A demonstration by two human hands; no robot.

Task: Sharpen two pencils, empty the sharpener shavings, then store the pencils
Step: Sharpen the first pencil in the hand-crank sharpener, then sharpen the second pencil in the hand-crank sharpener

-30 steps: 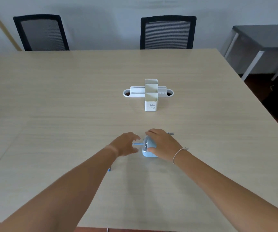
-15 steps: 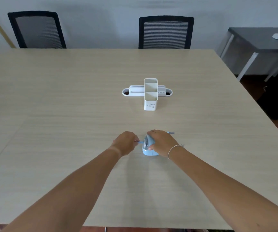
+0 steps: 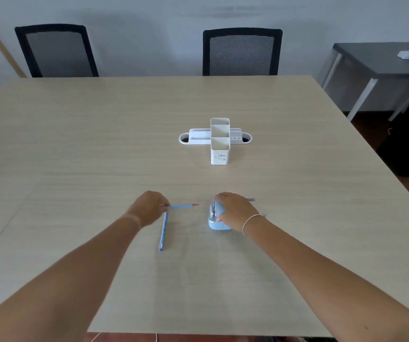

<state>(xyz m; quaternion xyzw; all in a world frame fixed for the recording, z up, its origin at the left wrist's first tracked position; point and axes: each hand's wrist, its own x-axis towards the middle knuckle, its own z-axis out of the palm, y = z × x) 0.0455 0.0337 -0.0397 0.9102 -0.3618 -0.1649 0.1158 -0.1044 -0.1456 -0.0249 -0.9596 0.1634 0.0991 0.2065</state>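
Note:
My left hand (image 3: 149, 208) pinches a light-blue pencil (image 3: 182, 206) that lies level, its red sharpened tip pointing right, a short gap from the sharpener. A second blue pencil (image 3: 163, 232) lies on the table below that hand, running toward me. My right hand (image 3: 235, 209) rests over a pale-blue crank sharpener (image 3: 214, 218) and holds it down; the grey crank handle (image 3: 250, 199) pokes out behind the hand. A white desk organizer (image 3: 220, 150) with empty upright compartments stands farther back at the centre.
The light wood table (image 3: 75, 144) spreads wide on all sides. Two black mesh chairs (image 3: 241, 54) stand behind its far edge. A dark side table (image 3: 383, 62) stands at the right, beyond the table's right edge.
My left hand has drawn the pencil leftward out of the sharpener, and its sharpened tip now shows. The second pencil has come into view under that hand. My right hand stays on the sharpener.

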